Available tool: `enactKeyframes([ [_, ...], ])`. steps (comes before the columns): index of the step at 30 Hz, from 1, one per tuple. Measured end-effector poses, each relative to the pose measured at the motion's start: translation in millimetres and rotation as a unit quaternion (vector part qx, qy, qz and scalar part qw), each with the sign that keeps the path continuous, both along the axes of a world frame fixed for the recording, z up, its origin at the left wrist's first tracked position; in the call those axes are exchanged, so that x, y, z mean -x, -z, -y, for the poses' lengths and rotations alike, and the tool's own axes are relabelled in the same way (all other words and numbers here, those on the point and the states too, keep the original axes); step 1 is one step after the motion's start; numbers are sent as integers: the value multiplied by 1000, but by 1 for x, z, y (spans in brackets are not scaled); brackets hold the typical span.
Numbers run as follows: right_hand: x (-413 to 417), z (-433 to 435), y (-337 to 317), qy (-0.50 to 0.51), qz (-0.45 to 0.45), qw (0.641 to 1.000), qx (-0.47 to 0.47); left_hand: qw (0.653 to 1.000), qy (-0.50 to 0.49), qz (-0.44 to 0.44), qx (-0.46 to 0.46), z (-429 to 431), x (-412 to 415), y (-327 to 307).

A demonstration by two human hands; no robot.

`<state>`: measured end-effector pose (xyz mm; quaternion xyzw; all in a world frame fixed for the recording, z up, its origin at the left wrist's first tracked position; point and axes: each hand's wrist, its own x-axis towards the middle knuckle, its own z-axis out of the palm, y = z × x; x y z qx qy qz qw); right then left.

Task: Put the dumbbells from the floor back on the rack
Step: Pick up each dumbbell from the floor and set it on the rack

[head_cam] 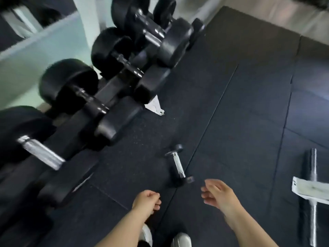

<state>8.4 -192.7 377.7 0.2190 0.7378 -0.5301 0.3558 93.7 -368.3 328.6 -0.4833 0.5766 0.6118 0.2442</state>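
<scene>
We see a small dumbbell (178,165) with a shiny chrome handle and matt black rubbery heads on the floor (240,113), whose dark mats look speckled and matt; the racked dumbbells (85,97) share that finish.

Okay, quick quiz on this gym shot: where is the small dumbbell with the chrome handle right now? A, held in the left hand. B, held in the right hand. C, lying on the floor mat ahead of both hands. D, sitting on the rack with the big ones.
C: the small dumbbell lies on the floor mat, just beyond the right hand and the left hand, and neither hand holds anything.
</scene>
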Motion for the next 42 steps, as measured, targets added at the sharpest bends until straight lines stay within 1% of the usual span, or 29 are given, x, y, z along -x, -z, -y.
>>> enactKeyframes([
  [3,43,13,98,-5,7,1000,7,1000,-21,2,3,-15,40,98],
  [6,89,22,204,-22,-5,1000,18,998,-58,-19,3,-30,73,197],
  [8,113,29,268,-46,-21,998,28,998,-52,-33,4,-37,95,261],
  [12,141,36,360,-96,-24,995,32,996,21,-68,-44,-61,133,343],
  [15,141,46,401,-120,4,991,54,992,56,-100,-45,-77,146,369],
  [17,133,51,409,-160,-23,986,38,991,45,-107,-59,-81,147,370],
  [19,127,55,412,-176,-56,983,24,991,73,-109,-28,-77,146,367],
  [20,126,57,414,-175,-64,982,26,990,86,-104,-29,-73,143,366],
  [22,125,61,419,-175,-63,981,46,993,40,-83,-79,-68,136,370],
  [24,124,65,423,-177,-44,981,71,991,37,-82,-102,-61,127,373],
  [27,120,71,428,-171,-17,980,101,991,36,-91,-88,-55,120,376],
  [33,109,77,428,-124,38,987,90,994,71,-69,-54,-41,109,375],
  [36,107,81,425,-110,63,987,95,992,80,-79,-62,-35,108,377],
  [39,96,82,405,-76,87,988,98,993,77,-62,-58,-31,101,361],
  [42,72,77,357,-50,130,983,116,992,104,-32,-60,-29,75,321],
])
